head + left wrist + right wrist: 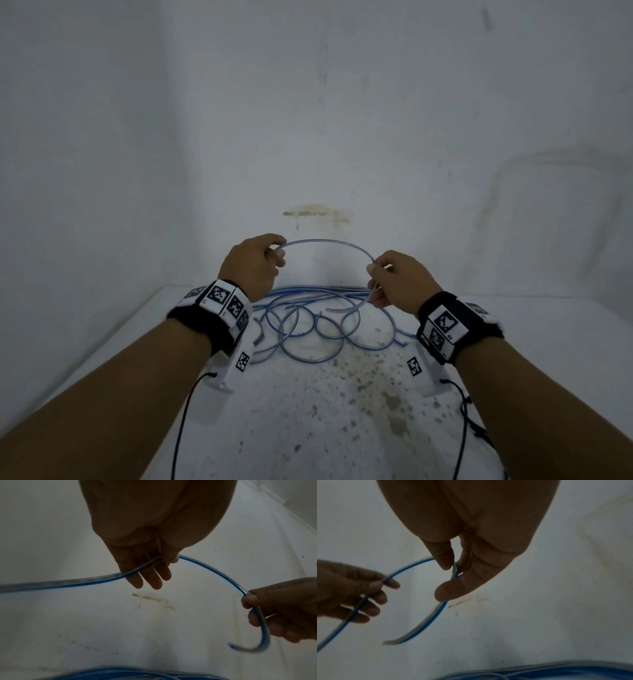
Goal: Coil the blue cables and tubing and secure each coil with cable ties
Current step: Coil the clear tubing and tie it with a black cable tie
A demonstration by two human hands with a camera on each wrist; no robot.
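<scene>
A clear tube with a blue stripe (pixel 329 242) arcs in the air between both hands above the table. My left hand (pixel 255 263) pinches it at the arc's left end (pixel 154 561). My right hand (pixel 394 279) pinches it near its free end (pixel 455 572), and the short cut tail (pixel 342 308) curls down below the fingers. From the left hand the tube trails away toward the left (pixel 60 582). A loose tangle of blue tubing (pixel 308 322) lies on the table under the hands. No cable ties are visible.
The white table (pixel 325 411) is speckled with dark stains in front of the tangle. A white wall (pixel 325 137) with a yellowish smear (pixel 315 212) stands close behind. Black wrist-camera leads (pixel 181 411) hang from both forearms.
</scene>
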